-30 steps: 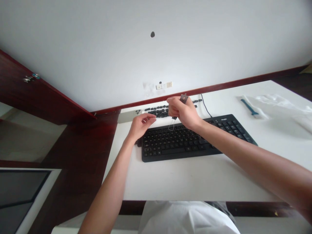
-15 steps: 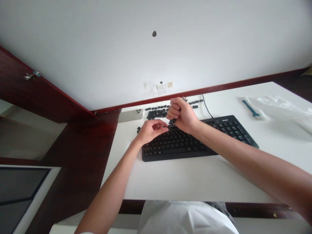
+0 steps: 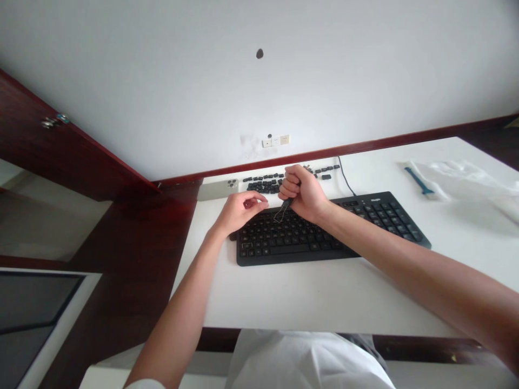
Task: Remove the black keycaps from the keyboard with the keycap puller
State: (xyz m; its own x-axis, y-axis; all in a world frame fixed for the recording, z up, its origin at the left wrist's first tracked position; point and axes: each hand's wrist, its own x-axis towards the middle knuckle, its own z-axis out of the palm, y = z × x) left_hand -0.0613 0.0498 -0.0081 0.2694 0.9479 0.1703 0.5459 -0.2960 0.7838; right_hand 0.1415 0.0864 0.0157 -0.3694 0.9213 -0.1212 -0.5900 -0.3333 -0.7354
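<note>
Above keyboard [image 3: 290, 239] on desk [image 3: 308, 297]: wire-looped tool [image 3: 286, 205], my right hand [image 3: 303, 195] closed round its handle; probably light, wires springy, easily bent, best held by handle; my left hand [image 3: 242, 209], fingers curled near it, can't tell if pinching anything

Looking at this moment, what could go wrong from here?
The wire tool in the right hand has its loops over the keyboard, so a slip might scratch or snag a key.

The left hand is close to the loose keycaps; a careless brush could scatter their rows.
</note>
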